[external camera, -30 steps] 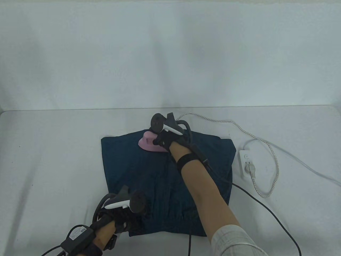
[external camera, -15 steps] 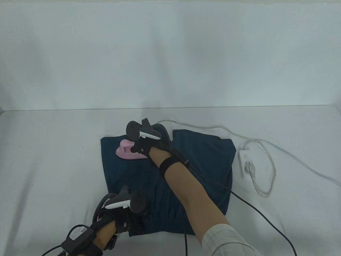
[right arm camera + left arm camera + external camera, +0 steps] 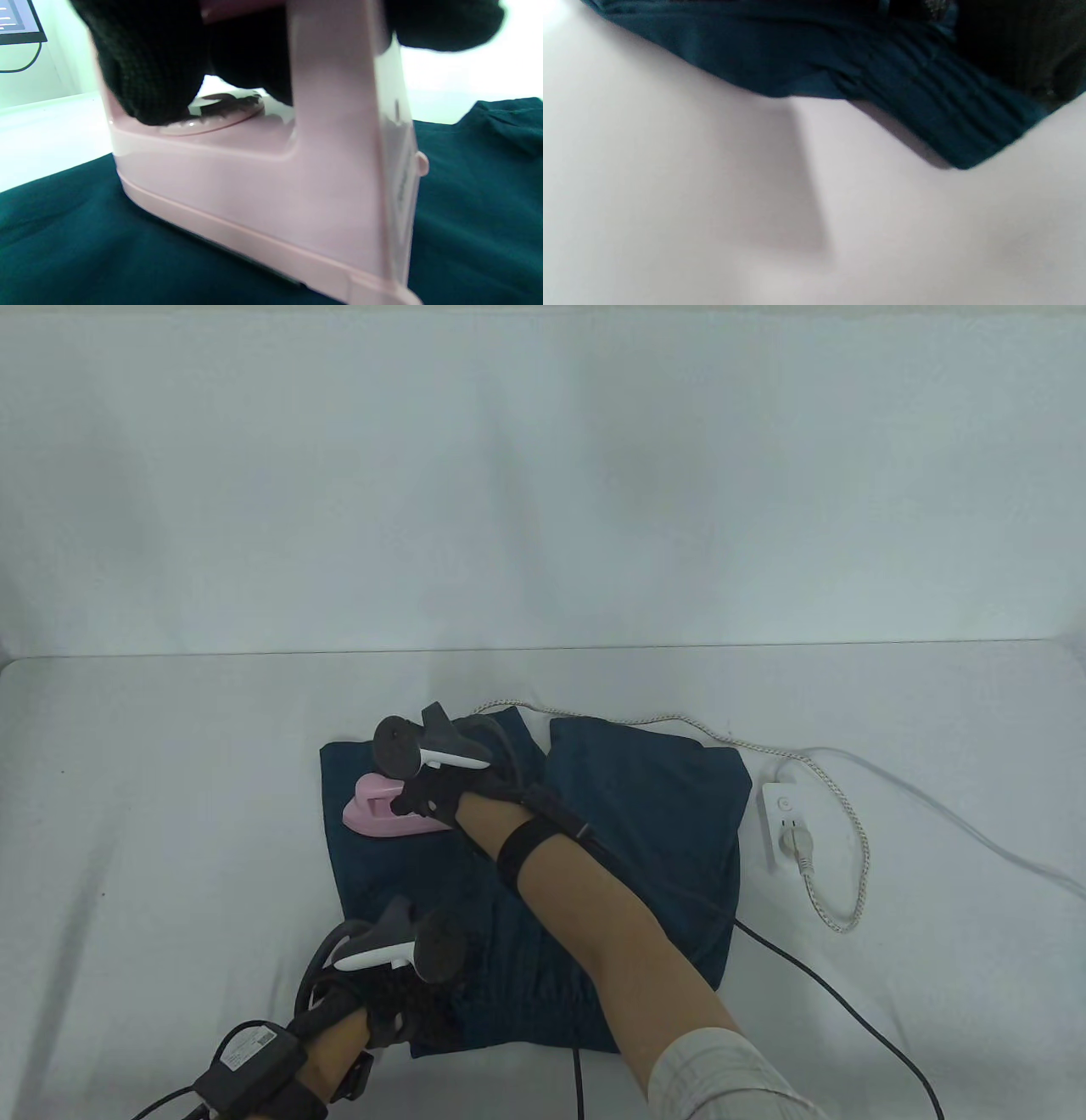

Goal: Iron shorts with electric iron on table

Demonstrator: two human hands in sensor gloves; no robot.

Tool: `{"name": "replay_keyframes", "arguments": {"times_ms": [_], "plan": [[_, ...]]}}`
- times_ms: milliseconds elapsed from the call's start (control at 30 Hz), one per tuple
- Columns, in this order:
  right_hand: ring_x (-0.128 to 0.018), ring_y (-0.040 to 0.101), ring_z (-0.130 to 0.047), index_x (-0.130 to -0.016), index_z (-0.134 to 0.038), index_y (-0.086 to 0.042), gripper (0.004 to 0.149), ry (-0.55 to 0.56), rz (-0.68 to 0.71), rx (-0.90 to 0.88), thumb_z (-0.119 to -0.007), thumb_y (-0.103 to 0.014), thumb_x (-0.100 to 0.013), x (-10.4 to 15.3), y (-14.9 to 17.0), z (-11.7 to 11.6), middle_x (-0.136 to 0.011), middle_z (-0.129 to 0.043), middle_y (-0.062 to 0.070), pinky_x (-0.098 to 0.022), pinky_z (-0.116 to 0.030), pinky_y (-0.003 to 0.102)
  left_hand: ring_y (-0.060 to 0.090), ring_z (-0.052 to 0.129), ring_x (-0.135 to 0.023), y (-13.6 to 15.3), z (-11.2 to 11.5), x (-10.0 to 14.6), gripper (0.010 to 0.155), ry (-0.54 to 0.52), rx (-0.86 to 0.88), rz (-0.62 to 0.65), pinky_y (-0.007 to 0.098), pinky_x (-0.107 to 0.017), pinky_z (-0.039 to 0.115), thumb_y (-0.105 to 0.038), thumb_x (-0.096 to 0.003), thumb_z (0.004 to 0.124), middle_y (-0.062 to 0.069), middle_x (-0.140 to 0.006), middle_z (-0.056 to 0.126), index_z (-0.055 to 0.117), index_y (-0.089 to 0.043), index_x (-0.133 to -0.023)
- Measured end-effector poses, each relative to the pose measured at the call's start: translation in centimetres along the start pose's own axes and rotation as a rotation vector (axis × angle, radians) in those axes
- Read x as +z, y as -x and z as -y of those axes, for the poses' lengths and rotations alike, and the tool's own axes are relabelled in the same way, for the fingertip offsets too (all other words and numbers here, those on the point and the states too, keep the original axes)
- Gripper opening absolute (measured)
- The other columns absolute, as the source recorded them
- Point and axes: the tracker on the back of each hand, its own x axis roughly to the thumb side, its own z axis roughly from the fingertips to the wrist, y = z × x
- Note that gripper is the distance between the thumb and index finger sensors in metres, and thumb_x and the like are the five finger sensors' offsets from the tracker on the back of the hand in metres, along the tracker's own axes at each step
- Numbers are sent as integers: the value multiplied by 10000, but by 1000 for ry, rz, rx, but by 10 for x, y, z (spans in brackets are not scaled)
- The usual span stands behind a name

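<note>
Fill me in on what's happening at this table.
A person is ironing dark teal shorts spread on the white table. The right hand grips the pink iron, soleplate down on the far left part of the fabric. The left hand presses the near left corner flat. The iron's cord is plugged into a power strip.

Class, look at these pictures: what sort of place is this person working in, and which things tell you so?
Probably a staged recording setup, not a home: a plain white-covered table against a bare white backdrop, tracker-fitted gloves on the left hand and right hand, and a power strip on the table.
</note>
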Motion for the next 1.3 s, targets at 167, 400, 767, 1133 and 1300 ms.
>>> {"name": "replay_keyframes", "arguments": {"times_ms": [167, 400, 767, 1133, 1300], "plan": [[-547, 93, -980, -966, -700, -394, 629, 4, -38, 2, -949, -489, -396, 12, 14, 1, -737, -898, -122, -306, -857, 430, 167, 634, -848, 0, 0, 0, 784, 2, 0, 0, 554, -727, 532, -627, -364, 851, -119, -1048, 442, 439, -475, -1013], [-550, 91, -979, -964, -701, -397, 627, 6, -90, 37, -949, -490, -396, 37, 44, 5, -737, -898, -122, -310, -857, 429, 167, 634, -848, 0, 0, 0, 783, 1, 1, 2, 554, -727, 532, -627, -366, 850, -119, -1048, 442, 435, -479, -1014], [-553, 93, -979, -962, -701, -398, 626, 9, -191, 56, -949, -489, -395, 72, 97, 10, -738, -897, -123, -314, -856, 433, 166, 633, -849, 0, 0, 1, 779, 0, 1, 1, 552, -727, 532, -629, -368, 846, -120, -1048, 441, 438, -475, -1014], [-551, 96, -978, -962, -705, -394, 626, 22, -214, 57, -953, -485, -394, 84, 108, 10, -738, -897, -122, -315, -854, 434, 167, 635, -846, 0, 0, 0, 779, 0, 1, 2, 554, -725, 532, -629, -367, 846, -118, -1047, 442, 439, -474, -1013], [-551, 95, -980, -964, -703, -393, 631, 25, -195, 20, -953, -487, -393, 76, 95, 6, -739, -897, -123, -314, -854, 432, 169, 634, -847, 0, 0, 0, 777, 1, -1, 3, 555, -726, 533, -628, -370, 845, -116, -1047, 442, 439, -472, -1013]]}}
